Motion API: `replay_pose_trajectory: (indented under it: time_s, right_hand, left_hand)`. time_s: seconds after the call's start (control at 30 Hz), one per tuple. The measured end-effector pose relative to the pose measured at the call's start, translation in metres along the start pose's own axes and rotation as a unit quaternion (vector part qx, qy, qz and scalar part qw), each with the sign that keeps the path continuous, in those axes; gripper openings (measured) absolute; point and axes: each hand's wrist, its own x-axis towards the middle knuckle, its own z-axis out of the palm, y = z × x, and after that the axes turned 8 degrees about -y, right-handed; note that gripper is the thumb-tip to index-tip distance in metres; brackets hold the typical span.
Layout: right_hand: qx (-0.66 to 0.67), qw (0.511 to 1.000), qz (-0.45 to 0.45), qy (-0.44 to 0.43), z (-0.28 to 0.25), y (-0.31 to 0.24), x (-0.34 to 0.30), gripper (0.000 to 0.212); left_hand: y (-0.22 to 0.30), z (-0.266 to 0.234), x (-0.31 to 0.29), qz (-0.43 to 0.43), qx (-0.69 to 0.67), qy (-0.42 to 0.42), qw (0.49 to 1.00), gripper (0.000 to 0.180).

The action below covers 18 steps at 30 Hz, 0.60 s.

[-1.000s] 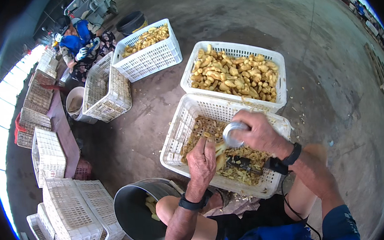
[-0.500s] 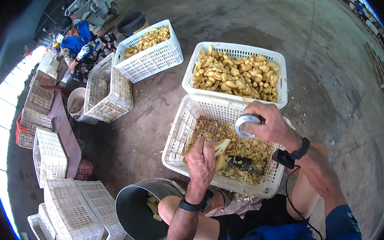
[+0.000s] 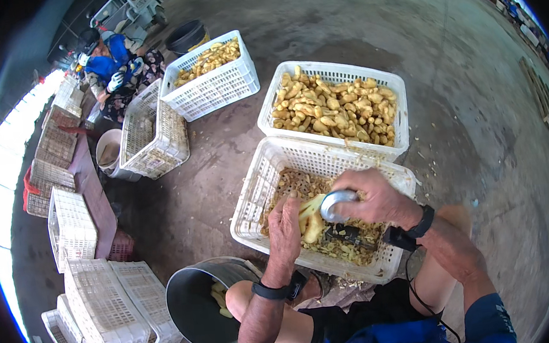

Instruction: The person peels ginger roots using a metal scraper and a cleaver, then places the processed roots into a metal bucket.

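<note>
My left hand (image 3: 283,230) is closed around a piece of ginger (image 3: 312,223), pale and mostly bare of skin. Closed on a shiny, round metal scraper (image 3: 329,207), my right hand (image 3: 379,195) is slightly blurred, and the scraper's rim meets the ginger or lies right beside it. Both hands are above a white plastic crate (image 3: 250,193) with a layer of peelings (image 3: 298,181) inside. A dark, cylindrical object (image 3: 350,235) lies on these peelings; its kind is unclear. Just beyond, a second white crate (image 3: 270,117) is heaped with ginger roots (image 3: 337,108).
By my left knee, a tilted grey bucket (image 3: 188,307) contains some pale ginger pieces (image 3: 220,298). Stacked white crates (image 3: 105,314) stand at left. Farther off, a person in blue (image 3: 111,65) sits near another crate of ginger (image 3: 216,82) and a black bucket (image 3: 186,36).
My right hand has moved down and left, bringing the metal scraper from above the crate to the ginger. The left hand still grips the ginger, which has turned slightly.
</note>
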Motion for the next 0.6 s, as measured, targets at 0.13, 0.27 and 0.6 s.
replay_pose_trajectory:
  time_s: [0.13, 0.27, 0.6]
  right_hand:
    - [0.006, 1.000, -0.001, -0.027, 0.002, -0.005, 0.008, 0.027]
    - [0.014, 0.999, 0.031, 0.033, -0.022, 0.001, 0.013, 0.029]
    - [-0.032, 0.999, -0.017, -0.004, -0.015, -0.006, 0.009, 0.031]
  left_hand:
    - [-0.010, 0.005, -0.003, -0.110, -0.231, -0.045, 0.966, 0.033]
    - [-0.006, -0.001, -0.002, -0.140, -0.260, -0.079, 0.952, 0.025]
    - [0.003, 0.002, -0.003, -0.191, -0.325, -0.122, 0.918, 0.038]
